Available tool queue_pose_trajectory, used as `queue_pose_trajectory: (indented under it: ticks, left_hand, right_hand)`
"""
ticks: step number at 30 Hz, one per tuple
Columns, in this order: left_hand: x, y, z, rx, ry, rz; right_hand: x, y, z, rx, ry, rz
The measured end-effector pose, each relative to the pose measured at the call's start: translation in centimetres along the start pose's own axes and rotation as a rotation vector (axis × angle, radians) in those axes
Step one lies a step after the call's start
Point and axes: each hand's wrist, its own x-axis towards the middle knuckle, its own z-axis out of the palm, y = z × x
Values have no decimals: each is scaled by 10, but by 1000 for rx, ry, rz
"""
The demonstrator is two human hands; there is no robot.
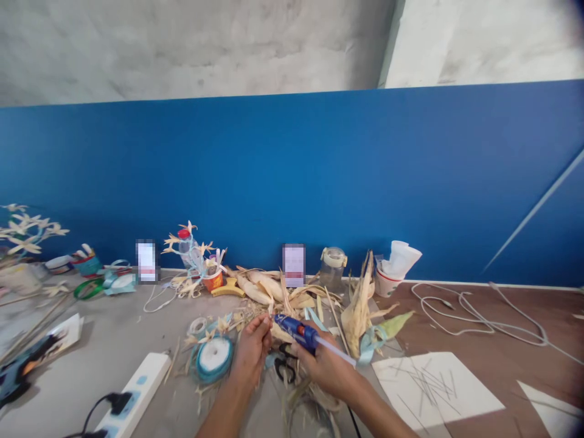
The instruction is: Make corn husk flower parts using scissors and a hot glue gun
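Note:
My right hand (pixel 329 368) is wrapped round a blue hot glue gun (pixel 292 327), and a translucent glue stick (pixel 336 351) juts from its rear. The gun's nozzle points left, close to the fingertips of my left hand (pixel 250 350). Those fingers pinch a small pale strip of corn husk (pixel 271 306), partly hidden by the fingers. Below and between my hands lie black-handled scissors (pixel 285 369). Just left of my left hand is a spool of blue ribbon (pixel 214 359), with small husk flowers (pixel 223 324) behind it.
Corn husks (pixel 260 286) are heaped ahead, with a standing phone (pixel 294 265) and a clear jar (pixel 333 267) behind. A power strip (pixel 134 395) sits front left. At right, thin wires lie on white paper (pixel 474 383), and a white cable (pixel 479 316) is coiled near the blue partition (pixel 292 170).

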Motion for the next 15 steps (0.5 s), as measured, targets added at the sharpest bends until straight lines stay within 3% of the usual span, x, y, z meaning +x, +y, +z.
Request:
queue_pose_trajectory:
  ticks: [5,10,15]
  left_hand:
    - [0,1,2,-32,4,-10]
    - [0,-1,1,-46,-13,-9]
    - [0,1,1,-29,-50,-11]
  right_hand:
    - [3,4,-12,-73,77,88]
    - [11,13,-17,-411,77,210]
    - [17,34,-9,-653,72,317]
